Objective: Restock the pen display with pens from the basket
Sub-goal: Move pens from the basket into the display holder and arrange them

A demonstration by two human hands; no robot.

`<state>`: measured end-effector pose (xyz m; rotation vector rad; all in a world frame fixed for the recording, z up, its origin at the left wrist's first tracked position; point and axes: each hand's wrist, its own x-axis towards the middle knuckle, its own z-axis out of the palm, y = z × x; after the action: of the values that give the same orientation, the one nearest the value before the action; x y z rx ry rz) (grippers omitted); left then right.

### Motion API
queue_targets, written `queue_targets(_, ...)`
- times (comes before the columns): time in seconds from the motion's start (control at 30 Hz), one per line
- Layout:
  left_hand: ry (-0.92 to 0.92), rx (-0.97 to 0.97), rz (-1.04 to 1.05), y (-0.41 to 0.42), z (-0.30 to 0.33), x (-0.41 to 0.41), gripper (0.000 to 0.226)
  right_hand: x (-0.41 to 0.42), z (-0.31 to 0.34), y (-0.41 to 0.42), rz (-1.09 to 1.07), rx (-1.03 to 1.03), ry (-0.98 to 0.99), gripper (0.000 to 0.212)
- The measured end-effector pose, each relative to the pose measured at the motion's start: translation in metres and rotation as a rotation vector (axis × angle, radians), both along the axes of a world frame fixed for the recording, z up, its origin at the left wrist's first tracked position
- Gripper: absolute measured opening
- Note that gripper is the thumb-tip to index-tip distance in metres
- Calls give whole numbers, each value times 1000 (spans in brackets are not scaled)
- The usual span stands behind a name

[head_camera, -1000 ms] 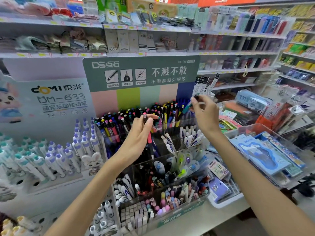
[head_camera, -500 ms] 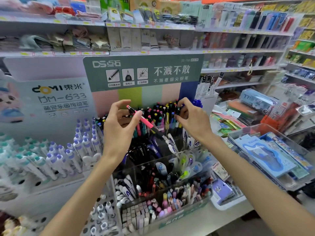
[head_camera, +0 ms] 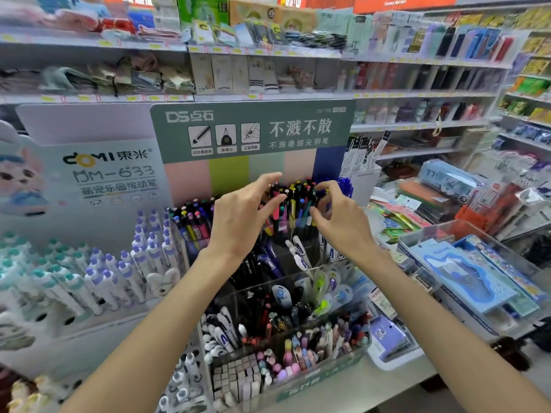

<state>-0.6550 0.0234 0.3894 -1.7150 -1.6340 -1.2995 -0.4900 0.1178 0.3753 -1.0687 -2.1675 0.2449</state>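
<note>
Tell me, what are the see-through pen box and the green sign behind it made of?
The pen box looks like clear, glossy hard plastic: you see pens through its walls and its edges shine. The green sign looks like matte printed cardboard, flat and thin, though it could be plastic board.

Both forearms ran off the bottom picture edge. The left hand [head_camera: 241,222] hid the pens behind it, so whether its fingers gripped one could not be told. The upper shelves [head_camera: 268,55] were blurred, their packets unreadable. The rabbit display [head_camera: 21,180] was cut off at left.
</note>
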Motion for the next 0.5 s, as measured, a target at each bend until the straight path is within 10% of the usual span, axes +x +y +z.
queue_targets(0.5,-73,235,-87,0,-4,-13,29,-1,4,-8,67,5,155,24)
